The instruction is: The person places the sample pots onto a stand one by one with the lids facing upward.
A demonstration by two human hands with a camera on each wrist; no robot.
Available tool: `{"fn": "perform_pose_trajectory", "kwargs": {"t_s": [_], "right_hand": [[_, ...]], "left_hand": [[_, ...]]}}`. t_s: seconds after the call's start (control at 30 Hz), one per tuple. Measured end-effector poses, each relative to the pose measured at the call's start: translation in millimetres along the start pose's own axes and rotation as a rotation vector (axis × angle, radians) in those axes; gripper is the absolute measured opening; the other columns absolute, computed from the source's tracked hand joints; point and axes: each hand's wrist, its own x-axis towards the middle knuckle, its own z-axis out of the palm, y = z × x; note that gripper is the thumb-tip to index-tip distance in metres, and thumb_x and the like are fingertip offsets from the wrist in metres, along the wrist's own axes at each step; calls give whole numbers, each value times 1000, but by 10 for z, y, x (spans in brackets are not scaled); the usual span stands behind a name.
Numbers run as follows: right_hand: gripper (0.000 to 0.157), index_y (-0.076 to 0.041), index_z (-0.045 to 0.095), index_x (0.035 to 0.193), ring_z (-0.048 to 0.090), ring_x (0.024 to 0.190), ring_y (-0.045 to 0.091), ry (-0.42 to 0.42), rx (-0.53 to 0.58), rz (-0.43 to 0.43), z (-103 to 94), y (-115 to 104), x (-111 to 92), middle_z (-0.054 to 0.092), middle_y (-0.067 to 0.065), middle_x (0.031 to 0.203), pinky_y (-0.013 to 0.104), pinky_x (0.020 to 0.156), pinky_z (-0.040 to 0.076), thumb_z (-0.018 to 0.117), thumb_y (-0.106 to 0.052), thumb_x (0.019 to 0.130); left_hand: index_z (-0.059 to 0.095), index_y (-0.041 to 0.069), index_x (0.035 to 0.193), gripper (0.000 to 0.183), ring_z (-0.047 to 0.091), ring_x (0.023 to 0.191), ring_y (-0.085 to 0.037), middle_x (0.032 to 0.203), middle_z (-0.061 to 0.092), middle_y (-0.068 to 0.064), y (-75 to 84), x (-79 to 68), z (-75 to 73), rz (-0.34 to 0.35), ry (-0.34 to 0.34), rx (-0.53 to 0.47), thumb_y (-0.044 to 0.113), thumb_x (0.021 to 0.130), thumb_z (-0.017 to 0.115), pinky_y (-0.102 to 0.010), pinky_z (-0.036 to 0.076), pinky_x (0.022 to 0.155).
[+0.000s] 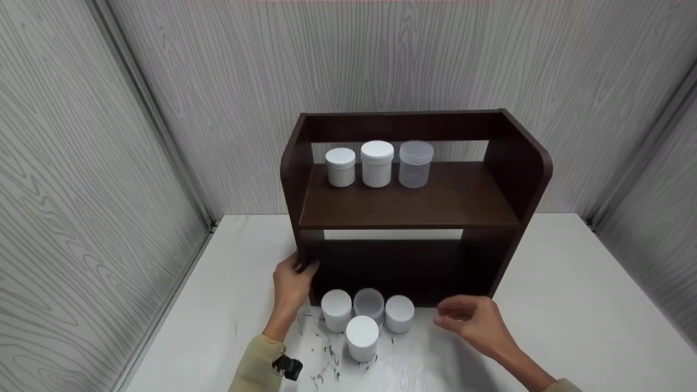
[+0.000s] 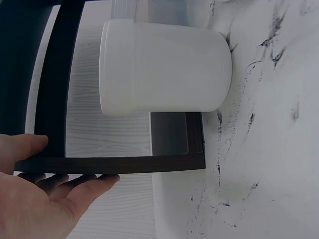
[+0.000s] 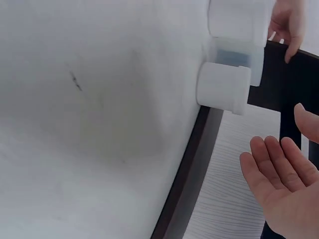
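At the left side panel of a dark brown two-tier shelf point(image 1: 408, 204), my left hand point(image 1: 291, 286) grips the board's edge. The left wrist view shows its thumb on the inner face and the fingers along the outer face. My right hand point(image 1: 476, 321) hovers near the shelf's lower right front, fingers loosely bent and holding nothing; its palm point(image 3: 294, 204) faces the right wrist camera. Between the hands, a white lidded jar point(image 1: 336, 310), a translucent jar point(image 1: 369, 302) and another white jar point(image 1: 399, 314) stand by the shelf's front edge. One more white jar point(image 1: 362, 340) stands nearer me.
On the upper tier, a short white jar point(image 1: 341, 173), a taller white jar point(image 1: 377, 170) and a clear jar point(image 1: 415, 170) stand in a row left of centre. Dark scuffs mark the white table point(image 1: 218, 326). Wood-grain panels point(image 1: 228, 71) enclose the back and sides.
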Motion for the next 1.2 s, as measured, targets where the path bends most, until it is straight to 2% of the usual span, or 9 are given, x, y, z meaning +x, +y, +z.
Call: {"fn": "perform_pose_trajectory", "kwargs": {"t_s": [0.2, 0.43, 0.63, 0.87, 1.03, 1.2], "right_hand": [[24, -8, 80, 102, 75, 92, 23, -36, -48, -27, 45, 92, 38, 78, 11, 101, 29, 84, 61, 90, -22, 85], [32, 0, 79, 107, 74, 102, 38, -77, -37, -5, 78, 157, 90, 78, 16, 106, 33, 89, 61, 91, -21, 84], [40, 2, 78, 113, 73, 108, 40, -78, -54, -25, 119, 191, 136, 77, 18, 114, 43, 94, 60, 92, -21, 83], [46, 3, 77, 115, 72, 108, 41, -86, -48, -44, 198, 230, 190, 77, 16, 114, 43, 94, 60, 94, -23, 81], [49, 6, 75, 118, 72, 107, 41, -105, -44, -71, 237, 272, 236, 76, 20, 115, 44, 93, 60, 94, -20, 81], [54, 6, 74, 121, 72, 110, 38, -123, -22, -55, 271, 292, 296, 75, 21, 118, 44, 95, 59, 95, -20, 79]], "left_hand": [[62, -9, 138, 44, 65, 123, -40, 135, 65, -27, -10, 4, -1, -11, -5, 0, 9, 99, 69, -46, 57, 99], [59, -11, 140, 46, 65, 124, -40, 136, 64, -29, -19, 5, -4, 0, -11, -5, 8, 99, 67, -46, 57, 99], [59, -11, 141, 47, 64, 125, -41, 137, 63, -29, -26, 3, -3, -1, -10, 2, 8, 99, 67, -46, 56, 100], [56, -12, 143, 49, 63, 126, -43, 139, 61, -31, -36, -11, -8, 8, -24, 3, 9, 100, 66, -46, 56, 99], [53, -12, 146, 49, 61, 128, -44, 142, 59, -32, -37, -19, -14, 29, -38, 8, 6, 101, 64, -47, 56, 100], [54, -11, 145, 48, 61, 128, -44, 142, 59, -31, -23, -18, -18, 21, -32, 19, 6, 101, 64, -47, 56, 100]]}}
